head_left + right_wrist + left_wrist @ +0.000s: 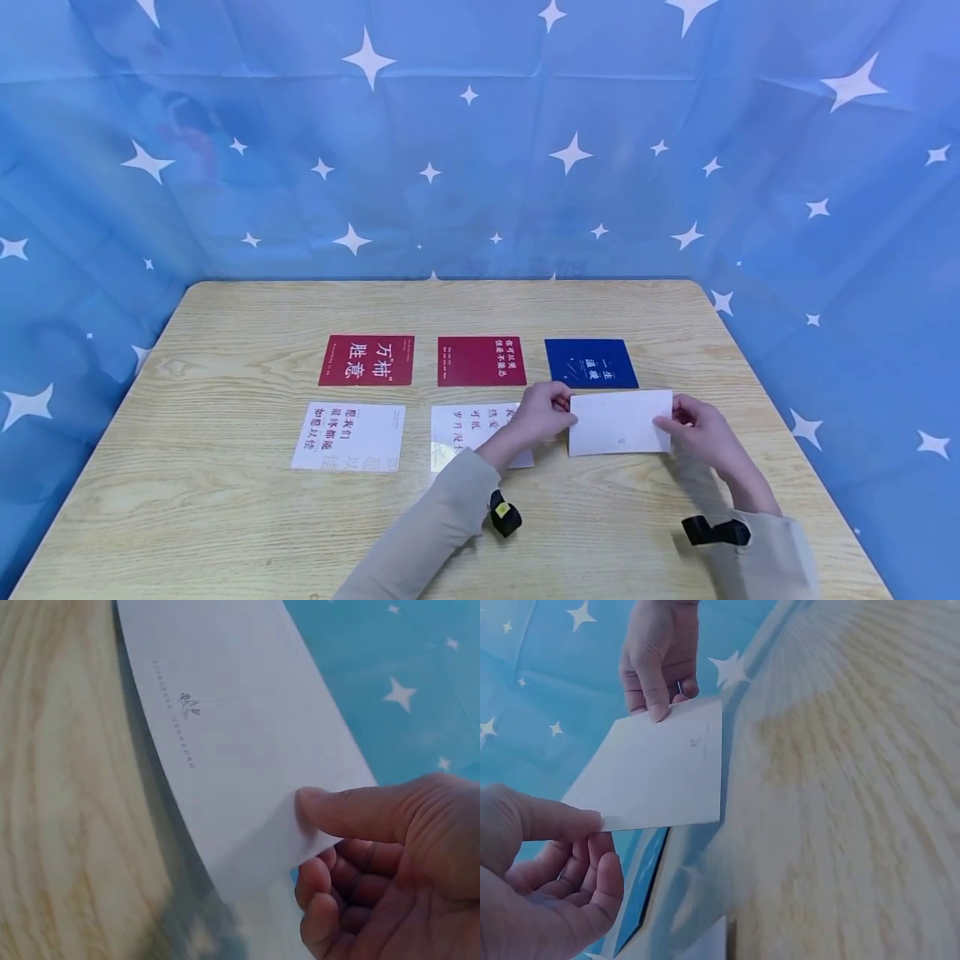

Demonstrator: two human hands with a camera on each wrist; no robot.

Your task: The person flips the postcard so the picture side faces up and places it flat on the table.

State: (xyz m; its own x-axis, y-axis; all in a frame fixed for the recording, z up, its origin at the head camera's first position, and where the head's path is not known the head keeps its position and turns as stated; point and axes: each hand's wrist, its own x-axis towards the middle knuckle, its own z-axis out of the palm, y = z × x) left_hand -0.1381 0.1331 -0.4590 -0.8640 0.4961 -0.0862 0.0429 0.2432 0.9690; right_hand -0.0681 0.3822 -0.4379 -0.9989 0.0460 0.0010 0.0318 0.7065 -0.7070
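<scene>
A white card [619,423] is held up off the table, its nearly blank side toward me; a small bird drawing and tiny print show on it in the right wrist view. My left hand [536,422] pinches its left edge between thumb and fingers. At the opposite edge, my right hand [703,429] pinches it the same way, thumb on the near face. Just behind the held card lies a blue card [588,367] with white writing. Under my left forearm is a white card with dark writing [450,425], partly covered.
Two red cards, one at the left [337,362] and one in the middle [465,362], lie in the back row with the blue one. A white lettered card [363,425] lies at front left. The wooden table [187,500] ends at a blue starry cloth [480,192].
</scene>
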